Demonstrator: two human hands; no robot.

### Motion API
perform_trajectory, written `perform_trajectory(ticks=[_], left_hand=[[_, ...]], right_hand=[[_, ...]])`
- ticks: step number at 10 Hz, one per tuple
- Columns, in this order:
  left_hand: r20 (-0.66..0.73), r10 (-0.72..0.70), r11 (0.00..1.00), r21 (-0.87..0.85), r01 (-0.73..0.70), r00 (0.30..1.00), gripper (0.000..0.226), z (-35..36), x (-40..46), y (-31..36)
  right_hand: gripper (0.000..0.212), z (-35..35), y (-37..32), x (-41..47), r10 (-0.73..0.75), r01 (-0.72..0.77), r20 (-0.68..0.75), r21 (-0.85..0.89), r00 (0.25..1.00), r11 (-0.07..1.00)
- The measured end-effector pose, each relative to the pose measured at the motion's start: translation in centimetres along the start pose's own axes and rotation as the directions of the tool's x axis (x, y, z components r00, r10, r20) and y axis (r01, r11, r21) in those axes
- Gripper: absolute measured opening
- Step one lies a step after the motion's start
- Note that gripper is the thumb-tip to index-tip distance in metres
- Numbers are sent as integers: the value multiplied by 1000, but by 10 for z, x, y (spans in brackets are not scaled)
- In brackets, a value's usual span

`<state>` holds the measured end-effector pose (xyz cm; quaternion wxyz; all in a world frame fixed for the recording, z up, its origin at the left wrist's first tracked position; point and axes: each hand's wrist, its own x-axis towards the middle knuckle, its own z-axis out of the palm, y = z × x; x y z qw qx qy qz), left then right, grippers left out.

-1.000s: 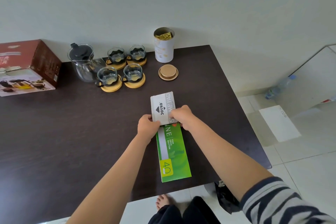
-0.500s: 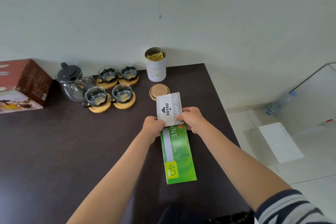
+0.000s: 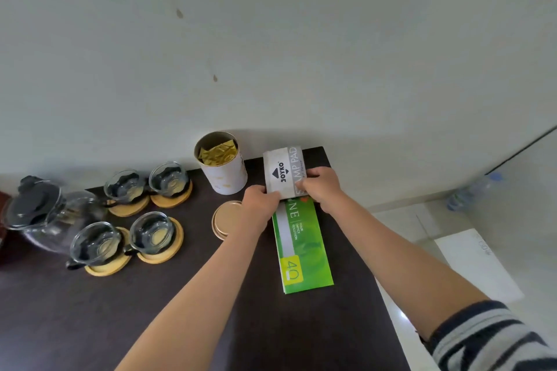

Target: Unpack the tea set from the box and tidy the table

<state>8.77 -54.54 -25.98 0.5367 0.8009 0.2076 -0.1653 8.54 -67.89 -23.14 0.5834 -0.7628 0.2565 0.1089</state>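
My left hand [image 3: 260,200] and my right hand [image 3: 324,187] both grip a grey-and-white stamp pad box [image 3: 281,173] lying on top of a flat green box [image 3: 303,245]. The pair is near the far right corner of the dark table [image 3: 120,310]. A glass teapot with a black lid [image 3: 45,217] stands at the far left. Beside it, several glass cups [image 3: 152,233] sit on wooden coasters. An open white tea tin [image 3: 221,163] holding gold sachets stands by the wall, with its gold lid [image 3: 224,220] lying flat in front of it.
The table's right edge runs close to the green box, with tiled floor beyond. A plastic bottle [image 3: 473,191] lies on that floor by the wall. A white sheet [image 3: 479,262] lies on the tiles nearer me. The wall rises right behind the tin.
Both hands have pushed the stamp pad box and green box away from me toward the far right corner. The red tea set box has left the view at the left.
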Motion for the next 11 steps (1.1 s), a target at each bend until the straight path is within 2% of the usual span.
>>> perform_trajectory(ticks=[1,3,4,5,6,8,9,10,11], left_hand=[[-51,20,999,45,-17,998,9,8,17,3],[-90,36,994,103,-27,995,22,16,39,-3],[-90,24,993,118,-13,996,18,19,44,-6],[-88,16,991,131,-5,996,23,20,42,-2],[-95,-5,993,120,16,995,30,19,38,4],[-62,-9,995,101,15,998,32,14,26,12],[-46,29,998,59,-26,999,22,6,8,19],[-44,79,997,23,-78,996,16,-8,-15,32],[-57,182,983,-12,-183,982,28,-28,-42,45]], right_hand=[[24,2,3,25,2,-2,8,-7,1000,1000],[21,13,13,54,3,-2,15,-83,1000,997],[19,19,23,66,-8,8,-1,-128,1000,992],[32,24,38,82,-16,14,-6,-178,1000,984],[35,24,32,77,0,-1,-6,-205,1000,979],[31,18,9,48,-36,26,-46,-206,998,978],[52,14,4,30,-55,39,-82,-186,995,982],[46,7,-14,1,-130,108,-106,-190,986,976],[31,4,-32,-29,-229,202,-137,-183,964,962]])
